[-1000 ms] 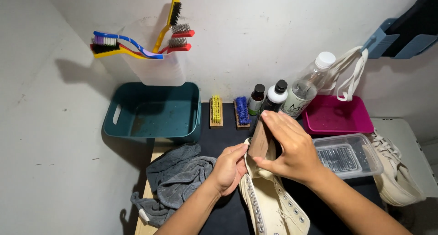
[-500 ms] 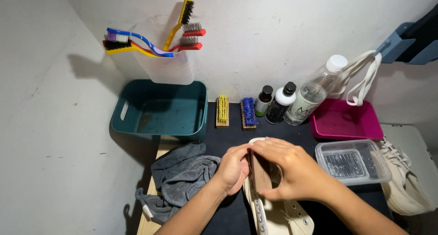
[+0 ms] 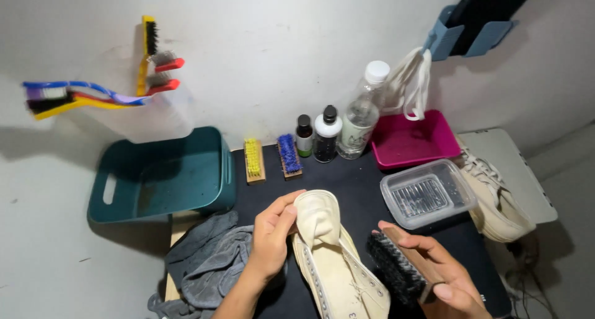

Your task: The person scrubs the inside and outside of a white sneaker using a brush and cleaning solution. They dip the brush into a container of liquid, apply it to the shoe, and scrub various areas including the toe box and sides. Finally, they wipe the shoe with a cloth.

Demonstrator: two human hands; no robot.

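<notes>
A cream canvas sneaker (image 3: pixel 334 263) lies on the black mat (image 3: pixel 347 183), its long axis running from the near edge of the view up and slightly left, toe cap pointing away toward the wall; the heel end runs out of view at the bottom. The left hand (image 3: pixel 273 241) grips the shoe at the toe, thumb and fingers (image 3: pixel 286 215) pressed against the cap's left side. The right hand (image 3: pixel 443 279) is closed around a wooden-backed shoe brush (image 3: pixel 400 266) with black bristles, the bristles turned toward the sneaker's right side and apparently just short of touching it, though the angle makes that hard to judge.

Left of the shoe sits a crumpled grey cloth (image 3: pixel 207 263), and beyond it a teal plastic basket (image 3: pixel 164 176). To the right, a clear plastic container (image 3: pixel 427 195) rests on the mat, with a second cream sneaker (image 3: pixel 496 198) just beside it. Along the wall stand a yellow-bristled brush (image 3: pixel 253 160), a blue-bristled brush (image 3: pixel 288 155), two small dark-capped bottles (image 3: pixel 316 136), a clear water bottle (image 3: pixel 362 117) and a magenta tray (image 3: pixel 412 139). A clear holder on the wall (image 3: pixel 152 117) carries several toothbrushes (image 3: pixel 74 97).
</notes>
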